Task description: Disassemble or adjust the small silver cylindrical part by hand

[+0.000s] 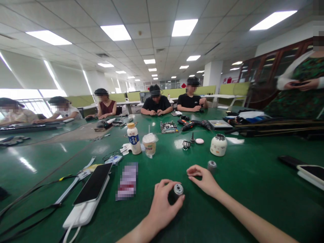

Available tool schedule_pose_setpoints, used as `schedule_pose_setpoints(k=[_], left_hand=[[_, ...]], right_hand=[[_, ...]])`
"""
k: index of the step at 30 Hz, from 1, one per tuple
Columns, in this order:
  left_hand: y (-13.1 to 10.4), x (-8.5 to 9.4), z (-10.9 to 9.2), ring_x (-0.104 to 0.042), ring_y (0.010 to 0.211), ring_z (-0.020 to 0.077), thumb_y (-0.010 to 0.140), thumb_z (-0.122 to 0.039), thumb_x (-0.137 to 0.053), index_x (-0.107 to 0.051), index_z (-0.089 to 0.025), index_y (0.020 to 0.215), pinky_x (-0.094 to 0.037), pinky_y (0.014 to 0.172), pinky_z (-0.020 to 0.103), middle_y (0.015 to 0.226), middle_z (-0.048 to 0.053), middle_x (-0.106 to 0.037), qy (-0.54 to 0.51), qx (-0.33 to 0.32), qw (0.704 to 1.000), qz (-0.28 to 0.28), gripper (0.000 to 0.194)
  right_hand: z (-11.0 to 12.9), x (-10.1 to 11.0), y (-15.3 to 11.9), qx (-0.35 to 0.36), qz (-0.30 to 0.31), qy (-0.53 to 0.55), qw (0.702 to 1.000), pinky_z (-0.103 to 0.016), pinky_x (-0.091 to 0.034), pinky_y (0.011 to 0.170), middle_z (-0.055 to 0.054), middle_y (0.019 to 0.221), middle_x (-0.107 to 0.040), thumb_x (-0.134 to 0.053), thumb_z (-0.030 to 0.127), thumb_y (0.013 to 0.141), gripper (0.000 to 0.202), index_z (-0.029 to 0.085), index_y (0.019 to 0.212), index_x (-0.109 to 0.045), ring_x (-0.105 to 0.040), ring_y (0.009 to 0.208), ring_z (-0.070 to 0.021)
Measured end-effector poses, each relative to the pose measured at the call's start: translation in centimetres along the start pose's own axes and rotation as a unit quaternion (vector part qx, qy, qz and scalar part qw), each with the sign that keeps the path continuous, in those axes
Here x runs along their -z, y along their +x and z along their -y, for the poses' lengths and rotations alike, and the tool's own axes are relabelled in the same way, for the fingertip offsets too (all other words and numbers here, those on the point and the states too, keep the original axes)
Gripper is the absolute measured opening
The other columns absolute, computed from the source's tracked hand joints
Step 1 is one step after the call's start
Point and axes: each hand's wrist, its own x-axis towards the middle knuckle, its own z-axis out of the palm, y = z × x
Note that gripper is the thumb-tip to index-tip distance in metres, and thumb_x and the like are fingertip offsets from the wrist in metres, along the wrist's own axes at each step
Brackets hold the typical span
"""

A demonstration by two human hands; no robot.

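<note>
My left hand (164,200) is wrapped round a small metal cylinder, like a small motor (178,189), which stands upright with its holed top face showing. Thumb and index finger lie along its sides. To the right and a little farther off, my right hand (204,179) hovers over the green table with its thumb and fingertips drawn together in a pinch. Whatever is between those tips is too small to make out. Just behind the right hand stands a second, similar metal cylinder (212,166), apart from the fingers.
On the green table (243,199) stand a cream flask (218,145), a bottle (134,139) and a drink cup (150,145). A phone (93,184) lies on a white power bank at left. Farther back are a circuit board (169,127) and drills (193,125). Several people sit opposite.
</note>
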Motion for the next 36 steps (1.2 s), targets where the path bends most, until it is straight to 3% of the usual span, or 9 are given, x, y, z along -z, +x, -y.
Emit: schedule_pose_setpoints(k=[5,8,11,21,26,29,33,36], left_hand=[[0.2,0.2,0.1,-0.058,0.110,0.0312,0.079,-0.029,-0.070,-0.070,-0.031,0.110,-0.044,0.096,0.048,0.111,0.007,-0.066,-0.023,0.013,1.000,0.015,0.031],[0.2,0.2,0.3,-0.058,0.112,0.0305,0.080,-0.028,-0.069,-0.070,-0.031,0.112,-0.044,0.096,0.046,0.114,0.007,-0.067,-0.033,0.002,0.999,0.026,0.032],[0.2,0.2,0.2,-0.058,0.111,0.0299,0.081,-0.028,-0.069,-0.069,-0.030,0.114,-0.044,0.095,0.045,0.114,0.007,-0.067,-0.034,-0.008,0.999,0.026,0.034],[0.3,0.5,-0.7,-0.058,0.111,0.0286,0.079,-0.025,-0.072,-0.072,-0.026,0.103,-0.042,0.094,0.041,0.110,0.005,-0.071,-0.019,-0.029,0.998,0.050,0.024],[0.3,0.7,-1.0,-0.055,0.115,0.0276,0.079,-0.023,-0.072,-0.066,-0.033,0.119,-0.039,0.097,0.043,0.120,0.001,-0.069,-0.021,-0.047,0.996,0.067,0.042],[0.4,0.7,-1.1,-0.055,0.115,0.0278,0.080,-0.023,-0.072,-0.065,-0.034,0.121,-0.038,0.098,0.043,0.121,0.001,-0.070,-0.022,-0.046,0.996,0.072,0.043],[0.2,0.7,-1.1,-0.056,0.113,0.0284,0.080,-0.024,-0.071,-0.067,-0.031,0.118,-0.039,0.097,0.044,0.116,0.003,-0.071,-0.016,-0.040,0.997,0.069,0.040],[0.0,0.6,-1.0,-0.056,0.111,0.0294,0.078,-0.028,-0.072,-0.070,-0.028,0.111,-0.040,0.096,0.044,0.112,0.006,-0.069,-0.003,-0.024,0.999,0.045,0.033]], right_hand=[[4.3,-0.9,-0.2,0.021,0.002,0.054,0.998,-0.038,-0.058,0.087,-0.007,0.097,-0.073,-0.073,0.028,0.078,0.022,0.018,0.093,-0.060,-0.073,0.091,-0.0224],[6.8,-1.9,-1.1,0.035,0.049,0.080,0.995,-0.036,-0.057,0.087,-0.005,0.094,-0.074,-0.071,0.023,0.081,0.018,0.019,0.095,-0.062,-0.072,0.090,-0.0208],[7.9,-2.5,-2.0,0.034,0.079,0.051,0.995,-0.035,-0.055,0.088,-0.003,0.094,-0.073,-0.068,0.015,0.082,0.015,0.020,0.096,-0.064,-0.072,0.091,-0.0194],[8.2,-2.8,-2.5,0.049,0.094,-0.009,0.994,-0.030,-0.053,0.081,-0.001,0.091,-0.071,-0.064,0.005,0.078,0.022,0.021,0.093,-0.067,-0.070,0.083,-0.0173],[8.1,-2.9,-2.7,0.066,0.053,-0.066,0.994,-0.028,-0.052,0.074,0.001,0.087,-0.069,-0.069,0.004,0.072,0.026,0.021,0.091,-0.068,-0.066,0.074,-0.0156],[7.9,-3.1,-2.9,0.072,0.031,-0.084,0.993,-0.029,-0.051,0.075,0.001,0.086,-0.068,-0.068,0.004,0.071,0.027,0.022,0.091,-0.068,-0.065,0.074,-0.0158],[7.6,-2.8,-2.6,0.076,0.018,-0.053,0.996,-0.029,-0.053,0.075,0.000,0.090,-0.069,-0.069,0.010,0.075,0.022,0.022,0.094,-0.066,-0.066,0.077,-0.0167],[6.8,-1.9,-1.6,0.086,-0.026,-0.026,0.996,-0.031,-0.054,0.078,-0.002,0.090,-0.070,-0.069,0.020,0.080,0.015,0.021,0.094,-0.063,-0.068,0.081,-0.0181]])
